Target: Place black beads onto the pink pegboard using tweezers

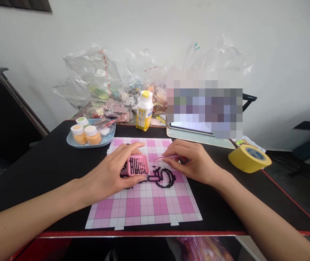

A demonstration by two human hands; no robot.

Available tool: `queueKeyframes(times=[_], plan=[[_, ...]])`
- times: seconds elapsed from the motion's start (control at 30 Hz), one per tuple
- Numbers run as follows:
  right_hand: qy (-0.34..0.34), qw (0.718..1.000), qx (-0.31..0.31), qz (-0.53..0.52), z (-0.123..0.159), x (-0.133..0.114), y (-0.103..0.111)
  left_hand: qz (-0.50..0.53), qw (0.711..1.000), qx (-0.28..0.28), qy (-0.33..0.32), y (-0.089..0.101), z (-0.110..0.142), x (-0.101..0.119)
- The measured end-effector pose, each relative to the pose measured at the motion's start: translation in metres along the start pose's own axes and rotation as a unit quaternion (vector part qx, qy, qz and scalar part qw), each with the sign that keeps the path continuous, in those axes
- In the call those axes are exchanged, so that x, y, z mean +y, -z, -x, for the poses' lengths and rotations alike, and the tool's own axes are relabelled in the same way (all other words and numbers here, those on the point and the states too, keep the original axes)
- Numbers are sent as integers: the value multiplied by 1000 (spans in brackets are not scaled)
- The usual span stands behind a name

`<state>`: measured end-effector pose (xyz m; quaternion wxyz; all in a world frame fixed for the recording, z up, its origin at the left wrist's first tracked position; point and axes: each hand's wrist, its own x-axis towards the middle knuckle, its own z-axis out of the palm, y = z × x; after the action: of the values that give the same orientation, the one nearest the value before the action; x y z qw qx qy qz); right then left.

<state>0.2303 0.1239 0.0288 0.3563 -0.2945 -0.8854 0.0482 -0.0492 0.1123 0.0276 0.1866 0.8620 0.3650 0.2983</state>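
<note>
My left hand (117, 166) is closed around a small pink bead tray (147, 164), thumb and fingers on its sides. Rows of black beads lie in the tray's grooves. Pink tweezers (168, 157) are pinched in my right hand (191, 159), their tips pointing left toward the tray. Whether the tips hold a bead is too small to tell. Below both hands lies a pink and white checked pegboard (146, 206). A black bead outline (168, 178) with a rounded loop stands on it, partly hidden by my left hand and the tray.
At the left a blue plate (89, 145) carries several bead jars. A white and yellow bottle (144, 112) stands behind the pegboard. Plastic bags (111, 105) line the wall. A tablet (193, 127), partly blurred, leans at the back right, and a yellow tape roll (243, 159) sits at the right.
</note>
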Motion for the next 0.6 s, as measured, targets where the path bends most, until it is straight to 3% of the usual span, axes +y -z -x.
queueKeyframes(times=[0.17,0.6], plan=[[37,998,15,-42,-3,-12,-7,-2,1000,-3,-12,-1,1,0],[46,999,-4,3,-2,-11,-11,-3,1000,1,-24,-2,1,1]])
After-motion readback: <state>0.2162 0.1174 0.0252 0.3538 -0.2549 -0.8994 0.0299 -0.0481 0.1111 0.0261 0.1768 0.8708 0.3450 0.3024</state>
